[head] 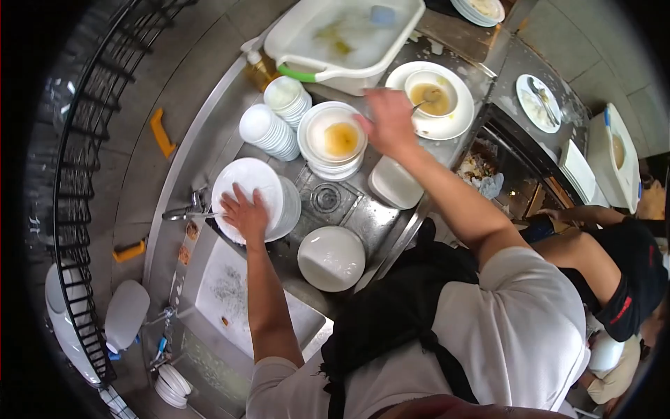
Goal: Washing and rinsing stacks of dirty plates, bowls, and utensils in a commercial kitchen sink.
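My left hand (246, 212) lies with fingers spread on the top of a tall stack of white plates (290, 209), beside the tap (180, 213). Motion blurs my right hand (388, 118), which hovers between two dish groups. To its left stands a stack of white bowls (324, 118), the top one with yellow-brown liquid in it. To its right, a bowl of brownish soup (439, 102) with a spoon (432, 95) sits on a large white plate (455, 123). Whether my right fingers touch the spoon handle or a bowl rim is unclear.
A white tub of sudsy water (345, 39) stands at the back, near two stacks of small bowls (268, 131). Nearer are an oblong white dish (396, 182) and a round one (331, 258). A foamy basin (230, 283) lies front left; another person (602, 256) is at right.
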